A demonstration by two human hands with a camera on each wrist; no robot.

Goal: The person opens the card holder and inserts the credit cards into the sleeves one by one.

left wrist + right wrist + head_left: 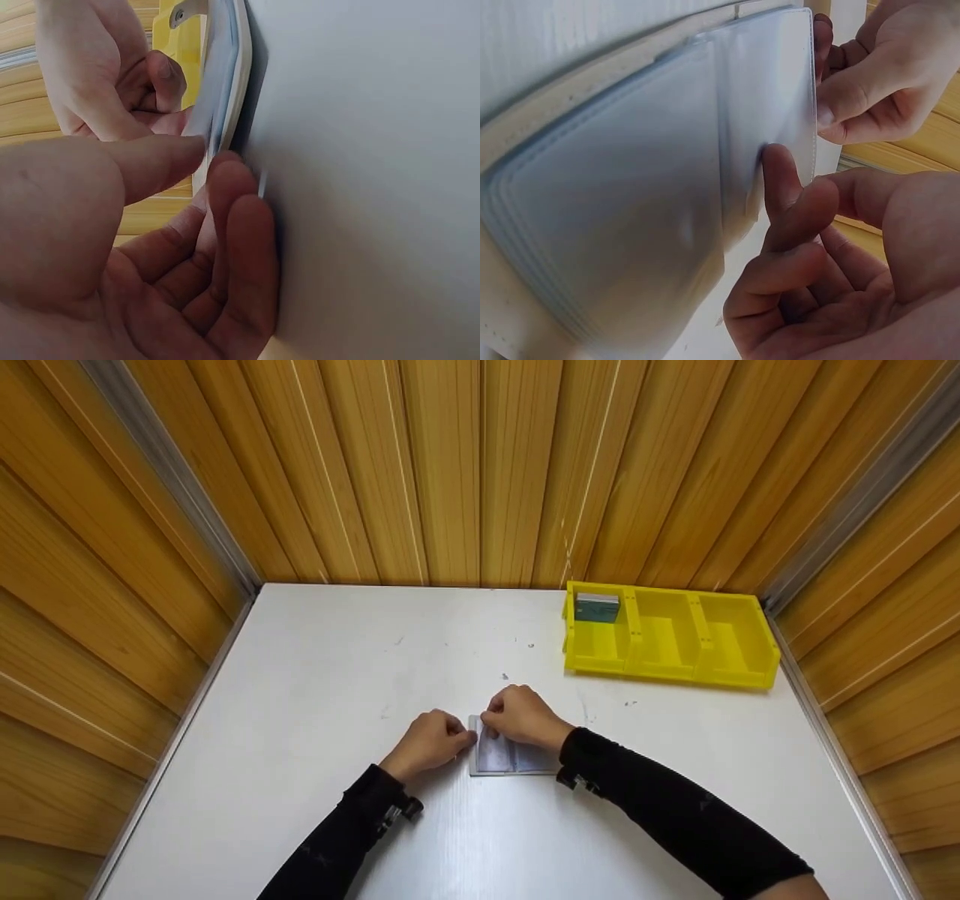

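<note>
While the head view shows it small, a clear-sleeved card holder lies open on the white tabletop, near the person and between both hands. The left hand pinches its left edge, thumb above and fingertips at the underside, as the left wrist view makes plain. The right hand has thumb and index finger together on the margin of a clear plastic sleeve. Only the right wrist view brings out the glossy, milky film, its rounded corners, the dotted, stitch-like welded seams and the pale cover bordering the stacked leaves.

Beyond, against wood-grain panels with vertical grooves, sits a yellow moulded plastic bin of three sloped-front compartments. Its leftmost compartment holds a small rectangular teal box with a pale top; any printing on that is too small to read. Dark scuffs mark the tabletop. Black fabric sleeves cover both forearms, the right one bearing a faint, illegible mark.
</note>
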